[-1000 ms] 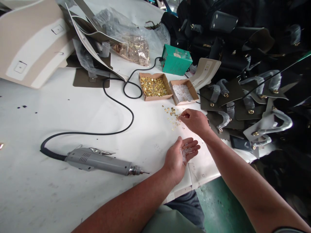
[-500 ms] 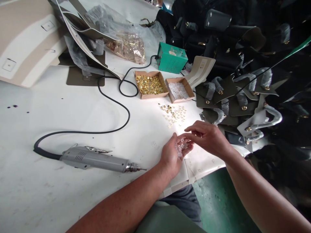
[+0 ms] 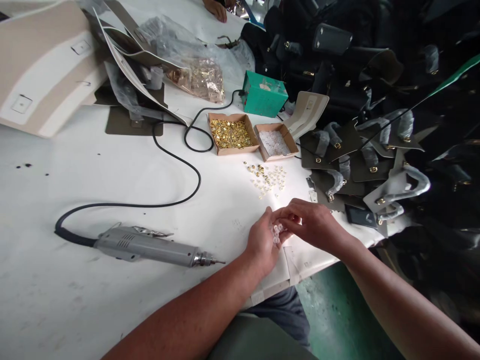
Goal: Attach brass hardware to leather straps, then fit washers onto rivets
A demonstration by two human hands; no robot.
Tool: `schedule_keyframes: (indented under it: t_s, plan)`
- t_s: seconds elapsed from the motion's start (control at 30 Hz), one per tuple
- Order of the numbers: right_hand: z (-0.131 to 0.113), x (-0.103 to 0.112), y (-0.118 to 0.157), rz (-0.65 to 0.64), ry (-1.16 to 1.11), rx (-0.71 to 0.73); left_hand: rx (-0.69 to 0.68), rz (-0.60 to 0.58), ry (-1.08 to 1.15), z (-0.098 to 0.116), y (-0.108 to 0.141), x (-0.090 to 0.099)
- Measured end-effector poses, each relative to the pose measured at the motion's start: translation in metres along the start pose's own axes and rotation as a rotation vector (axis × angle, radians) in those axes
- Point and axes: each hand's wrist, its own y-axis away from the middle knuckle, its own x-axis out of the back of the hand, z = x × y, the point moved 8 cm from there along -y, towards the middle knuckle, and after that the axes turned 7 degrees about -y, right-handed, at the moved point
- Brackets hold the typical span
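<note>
My left hand (image 3: 262, 240) is cupped, palm up, near the table's front edge, around several small clear washers (image 3: 276, 231). The fingers of my right hand (image 3: 313, 222) are bent down over that palm, touching the washers; what lies between its fingertips is too small to make out. Beyond the hands, small gold and pale pieces (image 3: 266, 177) are scattered on the white table (image 3: 210, 215). Behind them stand a cardboard box of gold parts (image 3: 232, 134) and a smaller box of clear parts (image 3: 275, 143).
A grey electric screwdriver (image 3: 150, 246) lies at the left, its black cable curving back. A green box (image 3: 264, 93) stands behind the cardboard boxes. Bag pieces with wrapped handles (image 3: 416, 177) crowd the right. Another person's hand (image 3: 216, 10) shows at the top.
My right hand has moved down and left, its fingers now in my left palm over the washers. Another person's hand has come into view at the top.
</note>
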Motion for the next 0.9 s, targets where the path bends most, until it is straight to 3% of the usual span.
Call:
schedule_keyframes:
  t_s: [0.23, 0.5, 0.63, 0.9]
  plan:
    - [0.000, -0.005, -0.012, -0.186, -0.031, -0.052, -0.004, 0.087, -0.005, 0.000, -0.001, 0.005]
    - [0.045, 0.018, -0.067, 0.128, -0.139, -0.250, 0.087, 0.167, -0.032, -0.002, 0.004, 0.009]
    - [0.058, 0.005, -0.088, 0.119, -0.060, -0.277, 0.102, 0.169, -0.041, -0.003, 0.004, 0.010]
    - [0.066, -0.011, -0.091, 0.081, 0.028, -0.333, 0.108, 0.159, -0.058, -0.007, 0.002, 0.011]
